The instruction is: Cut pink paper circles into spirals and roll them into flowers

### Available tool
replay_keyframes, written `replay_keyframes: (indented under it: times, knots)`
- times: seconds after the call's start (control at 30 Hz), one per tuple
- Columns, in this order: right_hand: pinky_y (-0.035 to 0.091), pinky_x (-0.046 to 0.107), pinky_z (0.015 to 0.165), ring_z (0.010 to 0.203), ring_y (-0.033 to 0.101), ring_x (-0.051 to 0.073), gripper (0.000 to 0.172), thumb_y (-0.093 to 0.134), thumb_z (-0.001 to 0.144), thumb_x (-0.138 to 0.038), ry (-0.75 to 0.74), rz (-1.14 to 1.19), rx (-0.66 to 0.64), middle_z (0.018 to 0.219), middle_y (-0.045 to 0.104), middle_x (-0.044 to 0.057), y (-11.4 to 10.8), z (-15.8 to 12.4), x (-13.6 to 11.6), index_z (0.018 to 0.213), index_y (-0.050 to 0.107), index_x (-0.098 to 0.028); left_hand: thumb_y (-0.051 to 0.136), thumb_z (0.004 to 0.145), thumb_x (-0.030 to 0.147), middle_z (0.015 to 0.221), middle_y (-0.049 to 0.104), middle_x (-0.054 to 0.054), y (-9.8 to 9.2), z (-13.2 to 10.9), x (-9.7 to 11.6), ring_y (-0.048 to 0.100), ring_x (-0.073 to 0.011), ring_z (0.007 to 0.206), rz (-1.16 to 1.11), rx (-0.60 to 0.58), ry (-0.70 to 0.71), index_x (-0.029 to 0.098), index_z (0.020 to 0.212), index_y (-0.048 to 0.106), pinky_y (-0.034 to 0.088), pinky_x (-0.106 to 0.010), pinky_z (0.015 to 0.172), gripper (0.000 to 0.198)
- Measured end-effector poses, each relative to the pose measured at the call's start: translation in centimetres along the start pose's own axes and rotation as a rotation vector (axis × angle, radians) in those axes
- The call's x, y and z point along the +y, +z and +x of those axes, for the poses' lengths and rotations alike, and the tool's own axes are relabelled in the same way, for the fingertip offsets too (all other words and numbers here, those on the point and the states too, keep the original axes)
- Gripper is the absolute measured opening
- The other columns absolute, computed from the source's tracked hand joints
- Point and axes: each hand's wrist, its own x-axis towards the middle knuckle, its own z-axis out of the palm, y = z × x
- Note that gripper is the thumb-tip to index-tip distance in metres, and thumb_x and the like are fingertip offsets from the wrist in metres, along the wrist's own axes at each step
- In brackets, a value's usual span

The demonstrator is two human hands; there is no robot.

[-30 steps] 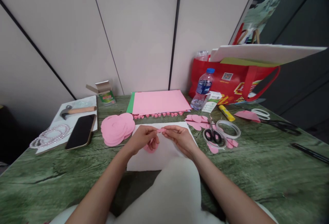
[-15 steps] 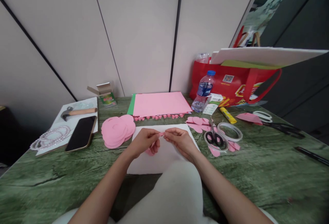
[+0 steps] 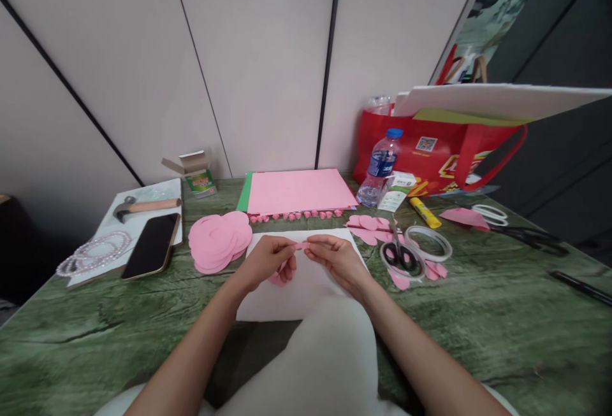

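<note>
Head view, left hand: the left hand (image 3: 268, 260) was closed, thumb and fingertips pinched on the left end of the pink paper piece (image 3: 301, 245)
Head view, right hand: the right hand (image 3: 337, 257) was closed the same way, pinched on the right end of the piece, its fingertips almost meeting those of the left
Pink paper piece: it was held just above the far half of the white sheet (image 3: 306, 295); more pink showed under the left fingers, and I cannot tell whether it was joined to the piece
White sheet edges: the far edge ran just short of the row of small pink rolls (image 3: 296, 215); the near edge stopped close to the table's near side, in front of the person's lap
Left side: the stack of pink circles (image 3: 217, 241) lay just beside the sheet's left corner, near the left hand; the phone (image 3: 152, 245), hammer (image 3: 143, 207) and beads (image 3: 93, 251) lay farther out
Right side: the scissors (image 3: 400, 253) lay across a tape roll (image 3: 430, 241), near the right wrist but apart from it, with pink petals (image 3: 368, 225) behind
Back edge: the pink sheets (image 3: 299, 190), bottle (image 3: 380, 167) and red bag (image 3: 440, 155) stood along the wall
Open room: bare green table (image 3: 478, 327) lay to the right of the right forearm and to the left of the left forearm
</note>
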Motion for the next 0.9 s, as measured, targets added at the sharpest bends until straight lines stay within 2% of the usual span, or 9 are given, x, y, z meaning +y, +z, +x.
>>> replay_keyframes:
  times: [0.33,0.47,0.63,0.9]
  knots:
    - [0.048,0.024,0.063,0.056,0.059,0.009,0.020,0.077,0.050,-0.021,0.007,-0.006,0.022,0.060,0.066,0.000,0.32,-0.21,-0.10,0.066,0.066,-0.015,0.042,0.078,0.036,0.049,0.056,-0.001,0.09,-0.07,-0.17,0.050,-0.0095,0.041,0.000,-0.024,0.009,0.014,0.058,0.053,0.036,-0.019,0.039,0.031]
    - [0.048,0.026,0.068,0.058,0.060,0.010,0.020,0.077,0.051,-0.021,-0.005,-0.014,0.034,0.062,0.067,0.001,0.24,-0.11,-0.02,0.068,0.068,-0.015,0.044,0.078,0.035,0.049,0.055,0.000,-0.02,-0.01,-0.16,0.050,-0.0094,0.042,-0.016,-0.017,0.034,0.014,0.061,0.054,0.038,-0.020,0.041,0.029]
    - [0.047,0.029,0.078,0.070,0.061,0.013,0.022,0.074,0.056,-0.025,-0.031,-0.036,-0.066,0.079,0.069,0.005,0.10,-0.08,0.01,0.076,0.069,-0.015,0.044,0.077,0.037,0.049,0.056,-0.001,-0.20,0.05,-0.42,0.050,-0.0093,0.041,-0.013,0.008,0.014,0.014,0.060,0.054,0.038,-0.020,0.041,0.031]
    - [0.049,0.028,0.072,0.063,0.062,0.012,0.021,0.077,0.052,-0.022,-0.018,-0.029,-0.018,0.070,0.069,0.003,-0.03,-0.12,0.00,0.070,0.069,-0.016,0.043,0.078,0.038,0.050,0.057,-0.002,-0.21,-0.01,-0.23,0.051,-0.0098,0.043,0.012,-0.007,0.003,0.014,0.059,0.054,0.037,-0.019,0.041,0.032]
